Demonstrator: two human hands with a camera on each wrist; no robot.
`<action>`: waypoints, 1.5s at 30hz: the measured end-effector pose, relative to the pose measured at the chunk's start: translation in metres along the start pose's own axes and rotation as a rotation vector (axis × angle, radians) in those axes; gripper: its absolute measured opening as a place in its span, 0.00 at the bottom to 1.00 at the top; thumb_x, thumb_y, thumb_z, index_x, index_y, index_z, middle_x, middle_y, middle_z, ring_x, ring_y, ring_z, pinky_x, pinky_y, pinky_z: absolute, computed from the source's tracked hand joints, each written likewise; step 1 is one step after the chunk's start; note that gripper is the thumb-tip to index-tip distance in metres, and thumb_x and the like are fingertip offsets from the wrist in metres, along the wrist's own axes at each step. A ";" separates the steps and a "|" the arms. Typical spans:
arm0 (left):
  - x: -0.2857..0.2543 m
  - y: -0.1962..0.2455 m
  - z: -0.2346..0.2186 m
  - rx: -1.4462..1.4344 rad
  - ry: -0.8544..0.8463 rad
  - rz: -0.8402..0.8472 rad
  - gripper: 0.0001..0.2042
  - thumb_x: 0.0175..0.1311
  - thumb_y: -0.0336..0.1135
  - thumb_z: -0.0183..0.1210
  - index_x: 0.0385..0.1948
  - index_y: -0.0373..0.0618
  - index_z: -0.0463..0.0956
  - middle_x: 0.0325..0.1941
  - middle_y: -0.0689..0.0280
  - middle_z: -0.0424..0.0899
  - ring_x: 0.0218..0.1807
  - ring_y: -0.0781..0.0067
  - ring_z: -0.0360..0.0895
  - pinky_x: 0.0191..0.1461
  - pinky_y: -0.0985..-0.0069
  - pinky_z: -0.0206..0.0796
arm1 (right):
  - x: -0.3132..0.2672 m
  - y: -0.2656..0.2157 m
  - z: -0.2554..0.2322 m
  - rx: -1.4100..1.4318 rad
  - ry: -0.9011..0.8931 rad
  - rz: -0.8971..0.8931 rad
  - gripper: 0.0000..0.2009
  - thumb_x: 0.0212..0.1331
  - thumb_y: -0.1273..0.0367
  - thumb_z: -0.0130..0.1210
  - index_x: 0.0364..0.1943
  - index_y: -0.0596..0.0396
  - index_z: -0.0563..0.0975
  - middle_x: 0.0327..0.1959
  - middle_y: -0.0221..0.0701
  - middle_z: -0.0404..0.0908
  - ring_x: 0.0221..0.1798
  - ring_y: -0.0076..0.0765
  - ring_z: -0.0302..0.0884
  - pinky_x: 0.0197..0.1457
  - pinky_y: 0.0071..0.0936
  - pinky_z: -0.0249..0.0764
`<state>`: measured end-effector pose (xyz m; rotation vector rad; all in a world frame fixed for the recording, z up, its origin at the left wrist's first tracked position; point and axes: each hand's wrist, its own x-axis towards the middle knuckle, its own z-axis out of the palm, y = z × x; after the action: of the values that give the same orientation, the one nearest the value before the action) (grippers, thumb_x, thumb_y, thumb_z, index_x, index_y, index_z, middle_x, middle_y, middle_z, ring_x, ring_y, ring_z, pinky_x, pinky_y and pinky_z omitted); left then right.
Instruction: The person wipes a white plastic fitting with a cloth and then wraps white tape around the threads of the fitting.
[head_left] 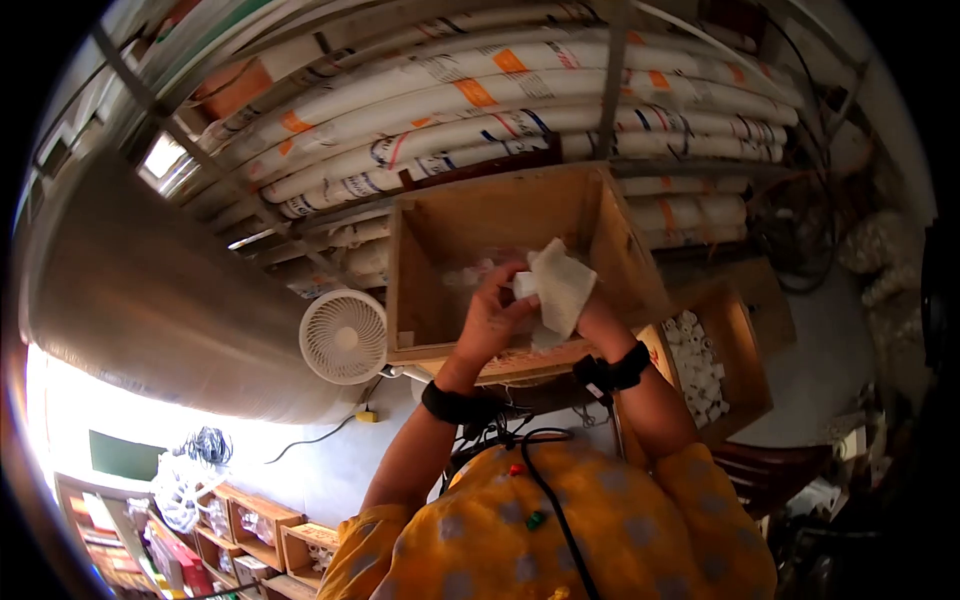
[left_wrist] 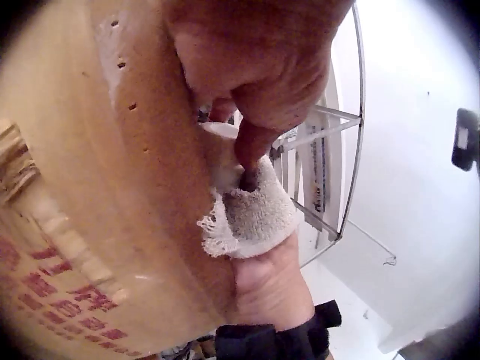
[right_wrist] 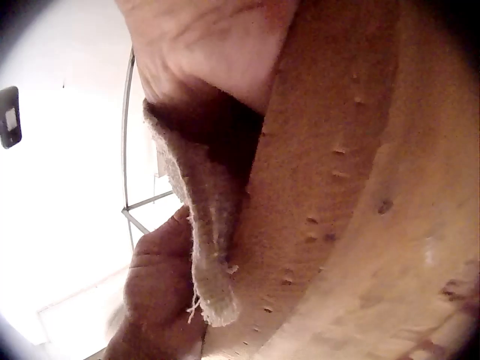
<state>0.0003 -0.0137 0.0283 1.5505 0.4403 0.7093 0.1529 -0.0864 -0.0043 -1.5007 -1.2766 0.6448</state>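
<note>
Over the wooden box (head_left: 480, 208), my left hand (head_left: 488, 318) pinches a small white plastic piece (head_left: 524, 286) between thumb and fingers. A pale, frayed terry cloth (head_left: 565, 285) lies against that piece and drapes over my right hand (head_left: 598, 322), which grips it; most of the right fingers are hidden beneath. In the left wrist view, the left thumb presses down at the cloth (left_wrist: 262, 214), close to the white piece's round edge (left_wrist: 220, 130). From the right wrist, the cloth (right_wrist: 206, 202) hangs below the palm, beside the box's wooden wall (right_wrist: 322, 165).
Clear and white small pieces (head_left: 465, 274) lie inside the box. A white round fan (head_left: 343, 337) stands at its left. To the right, another wooden box (head_left: 745, 385) holds many white fittings (head_left: 696, 365). Long wrapped rolls (head_left: 440, 110) fill the rack behind.
</note>
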 end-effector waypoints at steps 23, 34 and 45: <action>0.001 0.003 0.008 -0.063 0.074 -0.150 0.18 0.57 0.27 0.54 0.50 0.38 0.70 0.41 0.69 0.77 0.36 0.85 0.71 0.38 0.87 0.61 | 0.024 -0.018 0.012 -0.470 -0.020 -0.433 0.09 0.43 0.65 0.55 0.22 0.56 0.80 0.24 0.44 0.79 0.29 0.50 0.78 0.34 0.41 0.73; -0.001 0.001 -0.002 -0.049 0.006 -0.131 0.18 0.59 0.30 0.57 0.51 0.38 0.68 0.44 0.67 0.77 0.43 0.80 0.72 0.47 0.82 0.62 | 0.018 0.007 0.028 -0.235 0.108 -0.207 0.13 0.49 0.57 0.54 0.31 0.52 0.79 0.32 0.38 0.82 0.37 0.44 0.80 0.40 0.37 0.73; -0.002 0.000 0.004 -0.102 0.091 -0.069 0.17 0.61 0.34 0.57 0.49 0.37 0.68 0.43 0.66 0.77 0.45 0.76 0.74 0.51 0.80 0.66 | 0.005 -0.006 0.024 0.514 0.156 -0.337 0.12 0.56 0.60 0.52 0.36 0.52 0.77 0.38 0.38 0.80 0.43 0.41 0.77 0.45 0.31 0.72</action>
<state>0.0021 -0.0179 0.0277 1.4052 0.5151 0.7397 0.1312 -0.0744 -0.0053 -0.8733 -1.1030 0.5650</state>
